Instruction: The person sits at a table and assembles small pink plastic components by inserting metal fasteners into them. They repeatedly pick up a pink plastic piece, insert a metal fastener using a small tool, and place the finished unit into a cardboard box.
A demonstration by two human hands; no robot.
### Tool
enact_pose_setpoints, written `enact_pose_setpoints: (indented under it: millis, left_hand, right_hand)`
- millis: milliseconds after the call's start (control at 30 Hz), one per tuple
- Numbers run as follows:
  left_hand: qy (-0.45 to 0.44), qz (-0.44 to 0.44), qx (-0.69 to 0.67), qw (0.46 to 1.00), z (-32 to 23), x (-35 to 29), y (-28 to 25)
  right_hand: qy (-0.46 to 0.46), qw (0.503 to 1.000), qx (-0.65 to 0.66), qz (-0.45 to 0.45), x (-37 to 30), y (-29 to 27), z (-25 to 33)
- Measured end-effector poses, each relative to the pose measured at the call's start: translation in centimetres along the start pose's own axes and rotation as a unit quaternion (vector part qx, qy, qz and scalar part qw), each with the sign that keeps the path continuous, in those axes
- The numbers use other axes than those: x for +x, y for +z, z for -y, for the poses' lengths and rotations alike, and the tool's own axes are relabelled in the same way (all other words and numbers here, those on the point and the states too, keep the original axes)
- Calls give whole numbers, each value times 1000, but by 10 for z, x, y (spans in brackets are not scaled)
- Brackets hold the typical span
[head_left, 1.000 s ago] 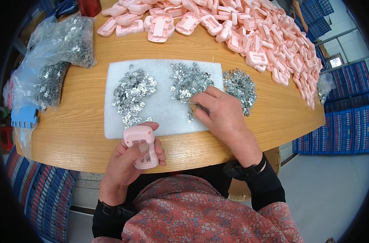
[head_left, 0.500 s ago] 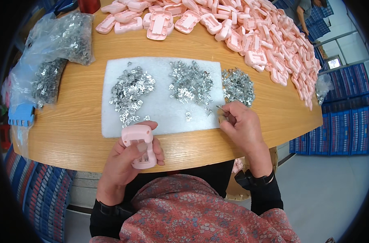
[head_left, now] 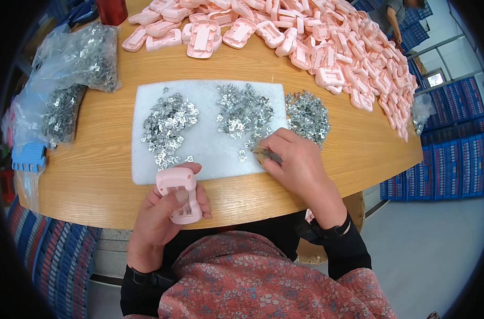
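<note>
**Pink housing in one hand, metal clips under the other**

My left hand [head_left: 165, 212] is wrapped around a pink plastic housing [head_left: 179, 194], thumb pressed on its face, holding it at the near edge of the wooden table [head_left: 93, 175]. My right hand [head_left: 295, 162] rests on the white foam pad [head_left: 210, 143], fingers curled and pinching a small metal clip [head_left: 264, 154] at the pad's right edge. Two heaps of small metal clips [head_left: 167, 125] lie on the pad, a third [head_left: 307, 114] just beside it on the table. A long pile of pink housings [head_left: 327, 42] runs across the far side; clear bags of clips [head_left: 82, 64] sit to the left.
</note>
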State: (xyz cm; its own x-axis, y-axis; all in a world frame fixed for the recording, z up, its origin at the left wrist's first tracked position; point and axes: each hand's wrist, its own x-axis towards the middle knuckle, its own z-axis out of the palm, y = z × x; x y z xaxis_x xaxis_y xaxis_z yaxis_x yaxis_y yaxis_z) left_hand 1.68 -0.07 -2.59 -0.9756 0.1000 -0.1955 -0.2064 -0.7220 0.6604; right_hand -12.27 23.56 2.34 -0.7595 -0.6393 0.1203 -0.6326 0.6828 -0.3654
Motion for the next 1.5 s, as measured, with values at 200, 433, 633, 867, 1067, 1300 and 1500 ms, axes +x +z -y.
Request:
enact_pose_setpoints:
  millis: [200,433,633,867,1067,1300,1500]
  left_hand:
    - [-5,13,-33,999,0,-1,0]
    - [-10,-18,1,1000,-1,0,2]
    - [-14,-15,-9,1000,-1,-1,0]
    - [-60,-57,33,996,-11,4,21]
    - [-76,-84,15,993,-11,32,47]
    - [-90,-39,26,995,-4,37,51]
    - [-58,-52,67,995,2,37,52]
  right_hand:
    - [73,995,64,-11,-6,-12,-10]
    - [59,996,-24,-62,20,4,-18]
    - [117,989,69,-52,27,5,-16]
    - [96,963,252,-1,15,-10,-7]
    - [-42,967,248,46,7,-25,24]
    - [-76,964,250,43,-2,-21,27]
    - [-40,961,272,27,-9,-13,29]
